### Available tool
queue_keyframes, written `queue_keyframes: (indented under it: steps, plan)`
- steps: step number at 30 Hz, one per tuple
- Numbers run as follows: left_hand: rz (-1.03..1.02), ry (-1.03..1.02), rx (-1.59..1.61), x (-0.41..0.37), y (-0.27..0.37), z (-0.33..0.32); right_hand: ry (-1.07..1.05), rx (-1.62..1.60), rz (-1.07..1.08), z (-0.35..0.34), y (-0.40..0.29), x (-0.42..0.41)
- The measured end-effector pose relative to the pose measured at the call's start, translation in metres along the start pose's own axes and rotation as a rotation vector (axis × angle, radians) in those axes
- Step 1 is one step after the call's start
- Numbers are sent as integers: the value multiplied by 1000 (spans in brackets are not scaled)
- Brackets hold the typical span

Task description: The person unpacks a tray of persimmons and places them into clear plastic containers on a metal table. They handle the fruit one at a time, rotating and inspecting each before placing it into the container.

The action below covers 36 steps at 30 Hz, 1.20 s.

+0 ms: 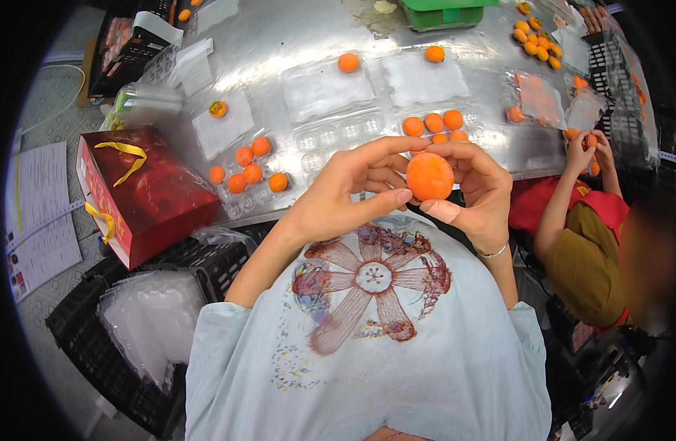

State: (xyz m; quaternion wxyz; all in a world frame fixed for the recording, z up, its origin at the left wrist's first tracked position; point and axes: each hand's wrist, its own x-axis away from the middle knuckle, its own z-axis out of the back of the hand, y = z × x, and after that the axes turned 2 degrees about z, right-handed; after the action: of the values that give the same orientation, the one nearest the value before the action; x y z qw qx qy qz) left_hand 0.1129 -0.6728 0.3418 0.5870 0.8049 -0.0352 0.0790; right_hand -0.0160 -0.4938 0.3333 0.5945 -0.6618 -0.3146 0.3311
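Observation:
Between my left hand (352, 190) and my right hand (478, 184) is an orange persimmon (429, 175), held at chest height by the fingertips and thumbs, its smooth side facing up. Behind it, partly covered by my fingers, lies an open clear plastic clamshell (470, 117) with several persimmons (413, 126) in its cups. One more persimmon (434, 53) rests on that box's lid, which has a white liner (426, 80). A middle clamshell (338, 132) shows bare cups and a persimmon (348, 62) on its lined lid. The left clamshell (233, 206) holds several persimmons (252, 173).
A red gift box (150, 193) with yellow ribbons stands left on the metal table (288, 47). Stacked clamshells (156, 320) lie on a black crate (84, 336). At right, a co-worker's hands (589, 151) hold a fruit. A green container (445, 15) and loose persimmons (536, 41) are farther back.

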Motion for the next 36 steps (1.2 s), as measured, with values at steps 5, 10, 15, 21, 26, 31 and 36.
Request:
queue_keyframes:
  steps: [5, 10, 15, 21, 26, 31, 36]
  plan:
    - [-1, -22, -6, -4, 1, -2, 28, -6, 6, 2, 1, 5]
    - [-1, -54, -33, -11, 1, -5, 56, 15, -30, 8, -1, 12]
    - [4, -96, -63, -25, 3, -8, 124, -9, -46, 13, -2, 17]
    - [21, -160, -111, -45, 7, -13, 195, -23, -49, 24, -5, 23]
    - [58, -215, -112, -63, 15, -21, 256, -47, -47, 32, -8, 26]
    - [105, -183, -209, -81, 14, -28, 248, 164, -8, 36, -1, 19]
    - [105, -161, -311, -97, 12, -33, 228, 227, 0, 44, 2, 12]
